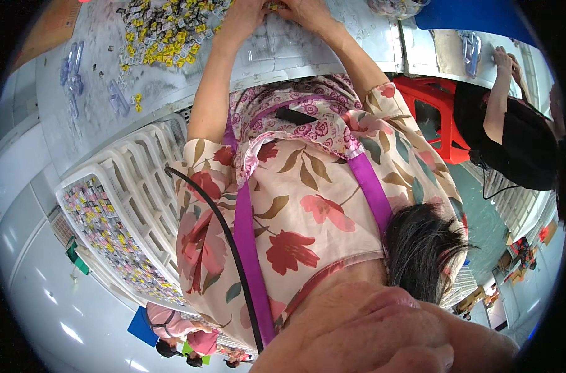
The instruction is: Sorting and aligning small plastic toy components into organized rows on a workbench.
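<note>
At the top edge of the view, my left hand (248,13) and my right hand (306,13) come together over the grey worktable (283,51). Their fingers are bent inward and partly cut off by the frame. A bit of yellow shows between the fingertips, too small and hidden to name. Just left of my left hand spreads a loose heap of small plastic pieces (171,34), some yellow, others transparent or dark. A few yellow pieces (137,102) lie apart, close to the table's front edge.
Transparent bluish plastic parts (118,98) lie at the table's left. White plastic crates (131,180) holding many small pieces stand stacked beside me. On the right are a transparent container (398,7), a red stool (443,118) and a co-worker in black (513,140).
</note>
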A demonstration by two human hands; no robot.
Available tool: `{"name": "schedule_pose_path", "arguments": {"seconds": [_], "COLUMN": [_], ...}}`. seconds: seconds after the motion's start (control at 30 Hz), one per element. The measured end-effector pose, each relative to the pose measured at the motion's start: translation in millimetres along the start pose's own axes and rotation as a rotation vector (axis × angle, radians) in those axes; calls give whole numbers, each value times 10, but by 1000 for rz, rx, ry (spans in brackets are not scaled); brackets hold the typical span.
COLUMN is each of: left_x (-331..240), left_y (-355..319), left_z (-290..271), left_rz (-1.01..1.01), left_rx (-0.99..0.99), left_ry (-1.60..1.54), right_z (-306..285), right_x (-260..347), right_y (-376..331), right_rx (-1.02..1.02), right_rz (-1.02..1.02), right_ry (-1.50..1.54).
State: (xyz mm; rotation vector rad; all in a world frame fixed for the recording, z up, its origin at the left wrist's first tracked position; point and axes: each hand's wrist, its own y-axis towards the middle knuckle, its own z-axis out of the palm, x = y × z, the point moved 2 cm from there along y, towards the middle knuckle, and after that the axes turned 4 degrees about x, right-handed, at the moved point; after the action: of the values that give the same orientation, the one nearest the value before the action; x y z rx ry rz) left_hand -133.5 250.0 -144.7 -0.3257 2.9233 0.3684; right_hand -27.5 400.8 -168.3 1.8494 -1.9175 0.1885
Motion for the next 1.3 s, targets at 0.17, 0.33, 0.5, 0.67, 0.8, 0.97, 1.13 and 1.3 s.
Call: {"name": "schedule_pose_path", "arguments": {"seconds": [0.17,0.33,0.5,0.67,0.8,0.97,1.13,1.3], "left_x": [-173,-545,-702,-726,-777,-820,-882,-884], "left_y": [-116,-355,-719,-833,-880,-914,-1005,-1088], "left_z": [-104,-339,-101,46,129,167,111,62], "left_rz": [-105,-135,-179,-268,-314,-368,-452,-402], "left_rx": [-42,-59,-15,-216,-278,-350,-337,-294], "left_ry": [-93,-39,-188,-231,-176,-295,-386,-375], "right_z": [-95,-167,-169,19,20,47,42,-19], "right_x": [66,234,496,483,448,415,510,614], "right_y": [-69,-309,-705,-840,-825,-829,-936,-1129], "right_rx": [-133,-210,-111,-231,-332,-278,-221,-163], "right_rz": [-147,-234,-199,-180,-221,-201,-208,-191], "right_ry": [-102,-99,115,14,96,105,53,15]}}
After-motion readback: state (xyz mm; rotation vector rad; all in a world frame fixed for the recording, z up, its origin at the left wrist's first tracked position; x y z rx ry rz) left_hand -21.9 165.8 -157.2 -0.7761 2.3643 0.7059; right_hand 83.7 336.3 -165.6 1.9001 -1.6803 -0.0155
